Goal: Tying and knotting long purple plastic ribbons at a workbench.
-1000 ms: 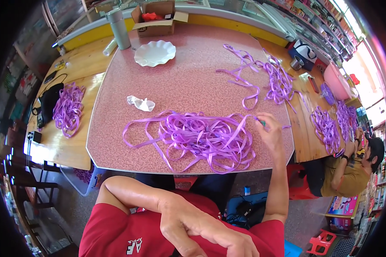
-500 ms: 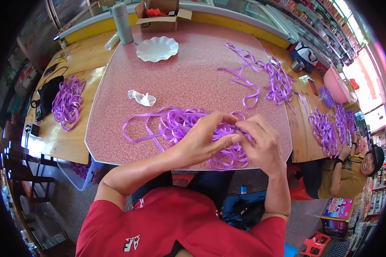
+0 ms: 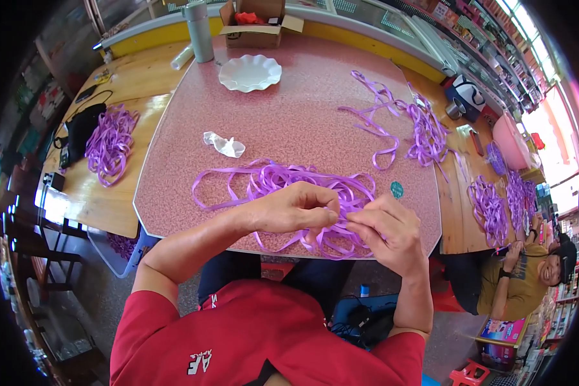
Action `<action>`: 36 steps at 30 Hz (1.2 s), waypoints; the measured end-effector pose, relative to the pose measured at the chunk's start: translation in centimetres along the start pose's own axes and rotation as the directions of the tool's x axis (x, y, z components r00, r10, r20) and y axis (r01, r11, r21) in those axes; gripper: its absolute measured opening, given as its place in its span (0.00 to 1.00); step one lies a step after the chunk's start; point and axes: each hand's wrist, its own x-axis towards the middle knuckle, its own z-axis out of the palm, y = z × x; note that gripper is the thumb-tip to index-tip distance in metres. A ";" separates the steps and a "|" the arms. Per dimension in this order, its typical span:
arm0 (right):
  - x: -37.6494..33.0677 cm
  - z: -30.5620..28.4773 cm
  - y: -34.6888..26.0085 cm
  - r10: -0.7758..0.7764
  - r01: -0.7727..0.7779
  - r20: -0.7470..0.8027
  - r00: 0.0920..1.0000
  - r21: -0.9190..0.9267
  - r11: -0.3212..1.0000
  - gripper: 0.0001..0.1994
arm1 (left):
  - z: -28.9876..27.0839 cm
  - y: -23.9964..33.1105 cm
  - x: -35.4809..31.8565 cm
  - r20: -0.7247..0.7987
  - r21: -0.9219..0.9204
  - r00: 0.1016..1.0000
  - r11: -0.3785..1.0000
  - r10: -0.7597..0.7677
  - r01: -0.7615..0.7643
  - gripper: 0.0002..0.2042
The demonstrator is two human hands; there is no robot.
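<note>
A loose heap of shiny purple ribbon (image 3: 283, 178) lies along the near edge of the pink speckled table (image 3: 302, 119). Above the heap my left hand (image 3: 296, 209) is closed, thumb and forefinger pinching a bit of the ribbon. Close to its right, my right hand (image 3: 392, 231) pinches the ribbon too, fingertips pointing toward the left hand. A narrow gap parts the two hands. The exact piece between the fingertips is small and partly hidden. Just beyond my right hand sits a small round teal disc (image 3: 397, 189).
A white scalloped plate (image 3: 249, 73), crumpled white tissue (image 3: 224, 145), a grey-green bottle (image 3: 199, 32) and an open cardboard box (image 3: 254, 29) stand farther back. More ribbon piles lie left (image 3: 111, 143) and right (image 3: 426, 132). A co-worker (image 3: 521, 276) sits at right, handling ribbon.
My hands have drawn slightly apart, their fingertips no longer meeting. The teal disc now shows beside my right hand. The whole view has shifted a little.
</note>
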 end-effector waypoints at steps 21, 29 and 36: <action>-9.6 -4.7 15.1 0.690 -0.690 0.073 0.720 0.182 0.701 0.06 | -21.1 -1.4 -19.5 -0.824 0.173 0.507 0.965 0.252 -0.197 0.16; -10.6 -5.0 15.3 0.734 -0.673 0.034 0.678 0.430 0.602 0.08 | -23.9 -4.4 -19.4 -0.926 0.369 0.292 0.744 0.240 0.557 0.23; -5.8 -2.2 7.8 0.649 -0.531 -0.083 0.756 0.502 0.683 0.09 | -12.2 -3.1 -10.1 -0.564 0.808 0.548 0.547 0.617 0.216 0.13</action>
